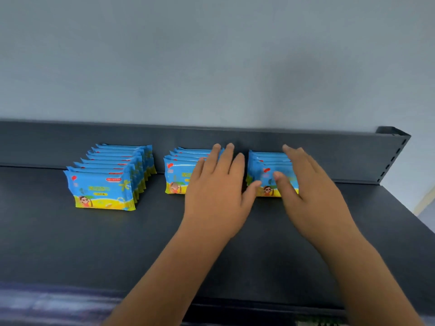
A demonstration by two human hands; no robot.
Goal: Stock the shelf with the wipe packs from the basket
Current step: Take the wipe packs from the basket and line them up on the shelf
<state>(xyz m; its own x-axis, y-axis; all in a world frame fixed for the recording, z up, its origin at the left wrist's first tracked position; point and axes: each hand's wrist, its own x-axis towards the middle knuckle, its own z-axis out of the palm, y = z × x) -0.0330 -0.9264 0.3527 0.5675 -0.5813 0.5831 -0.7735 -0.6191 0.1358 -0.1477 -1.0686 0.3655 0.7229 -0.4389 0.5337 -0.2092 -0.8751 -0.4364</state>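
A person's two bare hands reach over rows of blue-and-yellow wipe packs that stand upright on a dark grey shelf [70, 243], seen from a head-worn camera. The left hand [216, 194] lies flat, its fingers [229, 156] straight and spread apart, covering the right-hand part of the middle row [177, 170]. Its fingertips reach the rearmost packs, and its thumb points across the gap toward the neighbouring row. The right hand [313, 191] is laid over the right row [266, 170], its fingers [296, 156] stretched out along the tops of the packs toward the back. Its thumb [280, 184] lies against the printed front of the foremost pack. Motion blur hides whether those fingers press on the packs or only touch them; they are not curled round any pack.

A longer left row [103, 187] stands well apart from the left hand's fingers, on their far left, and neither hand touches it. All three rows run from front to back, ending near the shelf's raised back lip [329, 156], which runs just beyond the fingertips of both hands. A perforated metal upright [395, 156] closes the shelf to the right of the right hand's fingers. A pale blue-grey wall [211, 55] rises behind the shelf.
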